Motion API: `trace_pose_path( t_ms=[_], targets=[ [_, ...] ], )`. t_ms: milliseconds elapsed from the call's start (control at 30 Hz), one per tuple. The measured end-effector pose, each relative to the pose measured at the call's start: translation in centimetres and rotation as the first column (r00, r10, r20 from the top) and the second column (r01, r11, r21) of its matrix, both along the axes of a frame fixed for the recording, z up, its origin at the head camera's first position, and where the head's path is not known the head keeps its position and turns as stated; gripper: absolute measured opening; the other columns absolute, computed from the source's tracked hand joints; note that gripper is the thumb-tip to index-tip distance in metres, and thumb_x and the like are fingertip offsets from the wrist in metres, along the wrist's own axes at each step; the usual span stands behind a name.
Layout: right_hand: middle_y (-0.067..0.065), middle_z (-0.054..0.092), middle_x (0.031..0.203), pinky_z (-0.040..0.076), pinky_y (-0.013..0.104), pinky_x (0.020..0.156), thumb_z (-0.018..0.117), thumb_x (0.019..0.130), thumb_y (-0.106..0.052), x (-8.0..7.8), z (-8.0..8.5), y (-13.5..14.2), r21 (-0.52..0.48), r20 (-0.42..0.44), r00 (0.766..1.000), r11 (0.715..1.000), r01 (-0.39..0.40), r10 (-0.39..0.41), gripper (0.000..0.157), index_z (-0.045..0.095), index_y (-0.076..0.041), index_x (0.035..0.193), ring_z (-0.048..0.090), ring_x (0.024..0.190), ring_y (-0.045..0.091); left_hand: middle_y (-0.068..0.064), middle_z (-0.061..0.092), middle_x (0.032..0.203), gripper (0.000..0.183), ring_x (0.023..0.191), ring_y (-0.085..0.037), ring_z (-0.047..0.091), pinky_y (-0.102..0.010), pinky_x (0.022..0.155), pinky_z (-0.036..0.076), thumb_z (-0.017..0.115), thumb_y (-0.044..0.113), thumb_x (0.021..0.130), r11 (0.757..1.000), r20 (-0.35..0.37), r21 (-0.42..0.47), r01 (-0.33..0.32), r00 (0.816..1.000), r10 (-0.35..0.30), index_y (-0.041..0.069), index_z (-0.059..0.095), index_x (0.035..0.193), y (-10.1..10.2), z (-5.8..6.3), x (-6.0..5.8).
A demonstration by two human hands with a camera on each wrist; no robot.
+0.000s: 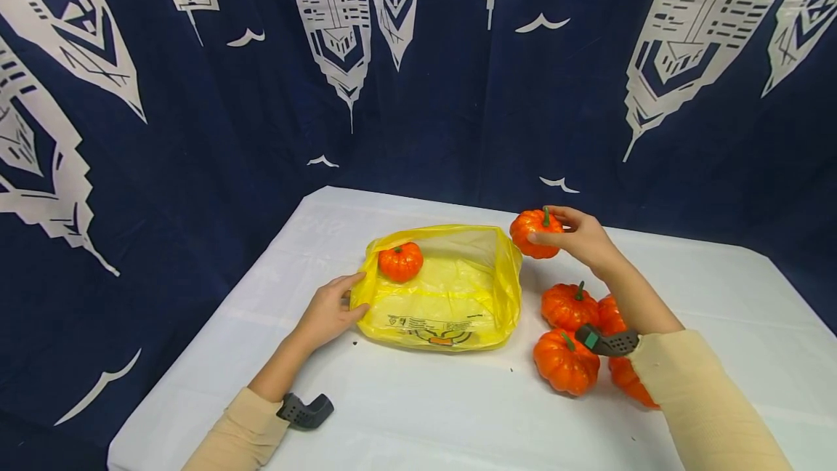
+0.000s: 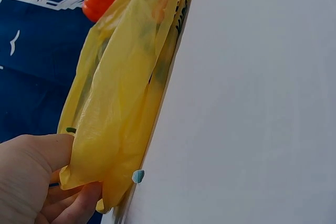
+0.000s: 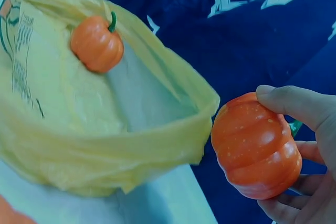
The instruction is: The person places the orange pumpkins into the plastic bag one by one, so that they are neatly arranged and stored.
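Observation:
A small orange pumpkin with a green stem is gripped by my right hand, thumb on one side and fingers on the other. It is held up at the right edge of a yellow plastic bag. The bag lies with its mouth wide open, and one pumpkin sits inside at its left end. My left hand holds the bag's left side; in the left wrist view its thumb lies against the yellow plastic, with the other fingers partly hidden beneath.
Several more pumpkins stand grouped on the white tablecloth right of the bag, partly covered by my right forearm. A dark blue curtain with white building prints hangs behind the table. Each wrist wears a dark band.

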State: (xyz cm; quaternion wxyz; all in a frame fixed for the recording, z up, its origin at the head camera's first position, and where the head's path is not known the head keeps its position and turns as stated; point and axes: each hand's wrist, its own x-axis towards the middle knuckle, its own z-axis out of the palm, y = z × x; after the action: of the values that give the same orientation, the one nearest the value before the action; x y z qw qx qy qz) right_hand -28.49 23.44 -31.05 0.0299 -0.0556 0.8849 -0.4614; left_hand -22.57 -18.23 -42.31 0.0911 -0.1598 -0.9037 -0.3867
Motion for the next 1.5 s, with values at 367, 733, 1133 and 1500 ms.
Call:
trace_pose_path(
  t_ms=[367,733,1133,1500],
  targets=[
    [0.021,0.048,0.137,0.046,0.049,0.099,0.076,0.084,-0.035,0.3,0.8,-2.8,-0.042,-0.013,0.997,0.997,-0.072,0.071,0.082,0.037,-0.005,0.149,0.048,0.119,0.037,-0.025,0.055,0.131,0.056,0.102,-0.033,0.063,-0.039,0.085,0.056,0.073,0.007,0.085,1.000,-0.005,0.003,0.000,1.000,0.000,-0.006,0.052,0.135,-0.1,-0.1,-0.1],
    [0.020,0.053,0.133,0.048,0.044,0.098,0.078,0.083,-0.032,0.3,0.4,-5.6,-0.071,-0.010,0.990,0.987,-0.143,0.143,0.079,0.041,-0.005,0.147,0.052,0.116,0.034,-0.023,0.055,0.132,0.058,0.101,-0.033,0.064,-0.039,0.084,0.056,0.073,0.009,0.084,1.000,-0.004,0.001,0.000,1.000,0.000,-0.005,0.052,0.136,-0.1,0.0,0.0],
    [0.019,0.054,0.133,0.050,0.039,0.095,0.079,0.081,-0.030,0.1,-0.6,-8.0,-0.083,0.012,0.985,0.982,-0.168,0.170,0.077,0.044,-0.005,0.145,0.052,0.115,0.033,-0.024,0.056,0.130,0.056,0.101,-0.033,0.065,-0.037,0.082,0.057,0.072,0.007,0.085,1.000,-0.004,0.004,0.007,1.000,-0.007,-0.006,0.052,0.136,-0.1,-0.1,0.0],
    [0.018,0.056,0.130,0.051,0.036,0.092,0.080,0.081,-0.025,-0.4,-2.5,-9.8,-0.112,0.028,0.979,0.974,-0.197,0.201,0.072,0.048,-0.001,0.141,0.053,0.113,0.033,-0.023,0.056,0.131,0.057,0.103,-0.034,0.064,-0.038,0.084,0.056,0.073,0.008,0.084,1.000,-0.002,0.010,0.012,1.000,-0.012,-0.005,0.052,0.136,-0.2,-0.1,-0.1]
  ],
)
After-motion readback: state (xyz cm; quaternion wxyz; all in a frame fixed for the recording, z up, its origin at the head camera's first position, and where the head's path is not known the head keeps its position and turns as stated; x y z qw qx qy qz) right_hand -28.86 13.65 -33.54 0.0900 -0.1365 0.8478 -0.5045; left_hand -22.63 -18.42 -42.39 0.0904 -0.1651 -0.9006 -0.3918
